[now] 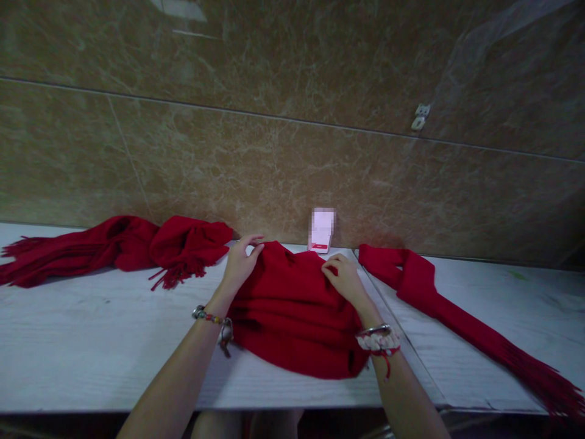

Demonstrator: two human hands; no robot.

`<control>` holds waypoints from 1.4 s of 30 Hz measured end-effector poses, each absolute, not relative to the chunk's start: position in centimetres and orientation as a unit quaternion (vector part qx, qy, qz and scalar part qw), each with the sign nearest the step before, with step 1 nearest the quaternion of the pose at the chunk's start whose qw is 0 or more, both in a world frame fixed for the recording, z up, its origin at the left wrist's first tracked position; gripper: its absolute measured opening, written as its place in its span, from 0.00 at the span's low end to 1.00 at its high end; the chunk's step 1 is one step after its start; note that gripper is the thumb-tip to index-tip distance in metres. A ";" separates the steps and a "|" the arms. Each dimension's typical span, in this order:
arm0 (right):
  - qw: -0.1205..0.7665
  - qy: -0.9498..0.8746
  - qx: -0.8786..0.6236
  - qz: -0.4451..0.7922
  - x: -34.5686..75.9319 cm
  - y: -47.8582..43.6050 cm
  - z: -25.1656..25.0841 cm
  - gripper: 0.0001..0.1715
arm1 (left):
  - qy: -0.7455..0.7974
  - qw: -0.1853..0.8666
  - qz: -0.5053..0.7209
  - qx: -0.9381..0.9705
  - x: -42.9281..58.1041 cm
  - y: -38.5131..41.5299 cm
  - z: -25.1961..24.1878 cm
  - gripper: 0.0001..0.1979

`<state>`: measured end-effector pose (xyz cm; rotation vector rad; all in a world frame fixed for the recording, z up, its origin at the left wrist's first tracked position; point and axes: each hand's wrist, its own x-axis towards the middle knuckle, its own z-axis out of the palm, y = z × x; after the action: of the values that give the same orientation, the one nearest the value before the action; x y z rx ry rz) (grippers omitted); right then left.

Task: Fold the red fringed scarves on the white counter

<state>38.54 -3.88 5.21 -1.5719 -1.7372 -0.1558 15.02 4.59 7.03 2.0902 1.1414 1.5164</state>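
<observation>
Centre of the frame: soft red woven cloth, crosswise folds [297, 335], on a white wood-grain tabletop [114, 353]. Left hand [241, 262] at its upper-left corner, thumb and fingers slightly parted; cannot tell whether fabric is caught between them. Right hand [343, 277] curled at the upper-right edge, apparently pinching it. Fringed red scarf [132, 244] at left; narrow red fringed scarf [457, 314] at right. Judgement: handling the edge well means matching both corners, even tension, smoothing ridges outward.
</observation>
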 end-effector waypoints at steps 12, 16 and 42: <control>0.461 -0.636 -0.615 -0.069 38.4 -3.9 5.6 0.08 | 0.402 0.139 0.516 0.744 15.0 5.0 6.6 0.07; 0.552 -0.552 -0.610 -0.136 38.9 -4.3 6.4 0.05 | 0.395 0.084 0.616 0.677 14.5 4.5 7.3 0.08; 0.501 -0.655 -0.563 -0.047 39.0 -5.2 7.1 0.06 | 0.276 0.370 0.484 0.744 12.8 3.5 8.5 0.20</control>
<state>39.01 -5.16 7.06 -1.3613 -1.5832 -0.1131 12.80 3.54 8.54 1.9083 0.7085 1.2412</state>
